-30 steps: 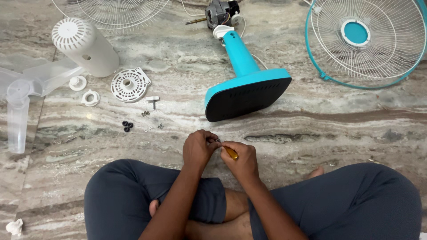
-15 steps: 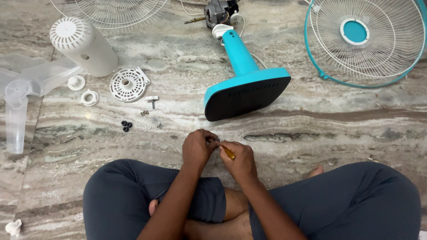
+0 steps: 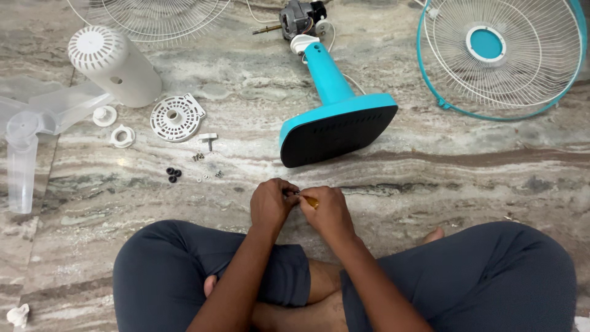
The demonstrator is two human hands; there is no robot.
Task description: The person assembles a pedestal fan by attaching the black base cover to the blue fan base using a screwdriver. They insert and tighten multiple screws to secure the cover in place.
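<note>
I sit cross-legged on a marble floor with both hands together in front of my knees. My left hand [image 3: 270, 204] pinches a small dark metal part [image 3: 291, 193] at its fingertips. My right hand [image 3: 330, 213] is closed around a screwdriver with a yellow handle [image 3: 312, 201], its tip against that small part. The two hands touch. What the small part is exactly is too small to tell.
A teal fan stand [image 3: 335, 120] lies ahead with its motor [image 3: 296, 17]. A teal-rimmed wire grille [image 3: 498, 55] is at right, another grille [image 3: 153, 15] at top left. White motor cover [image 3: 114, 64], clear blade [image 3: 31, 129], round vented plate [image 3: 177, 117], rings, screws [image 3: 206, 166] and black washers [image 3: 173, 175] lie left.
My right hand has closed in toward the left, hiding more of the yellow handle. The view has shifted slightly; the floor parts have not moved.
</note>
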